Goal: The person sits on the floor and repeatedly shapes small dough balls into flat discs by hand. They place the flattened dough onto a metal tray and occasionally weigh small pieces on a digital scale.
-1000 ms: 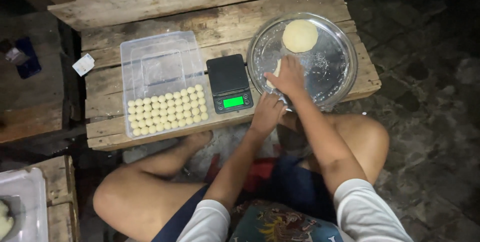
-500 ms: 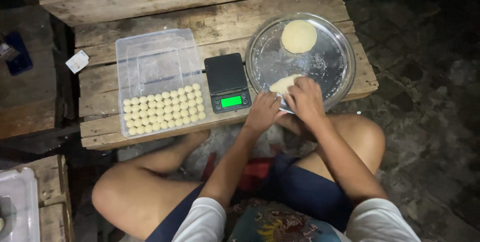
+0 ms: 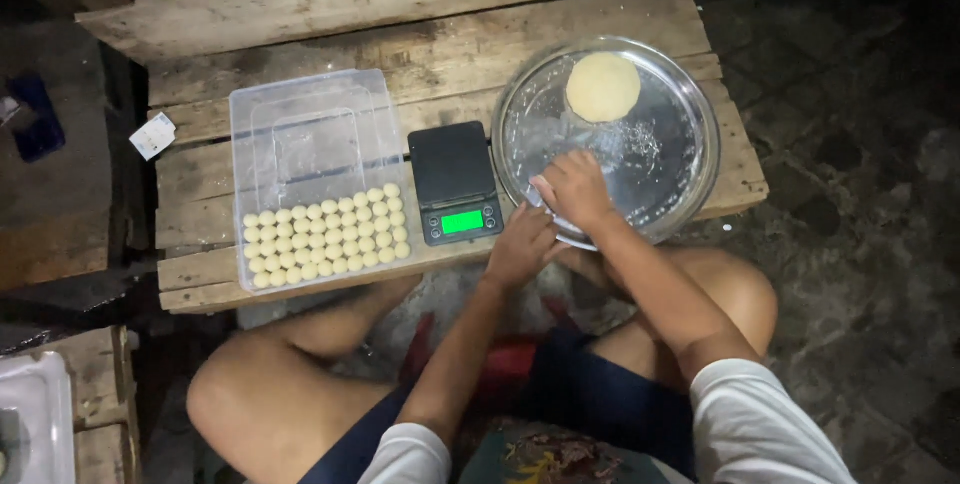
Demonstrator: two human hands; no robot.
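Fingers rest on tray, below dough

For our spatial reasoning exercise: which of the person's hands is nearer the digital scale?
Left. The left hand sits just right of the digital scale, at the table edge; the right hand is farther right, over the metal tray.

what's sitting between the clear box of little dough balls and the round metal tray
A small black digital scale with a lit green display sits on the wooden bench between the clear box and the metal tray, seen in the head view.
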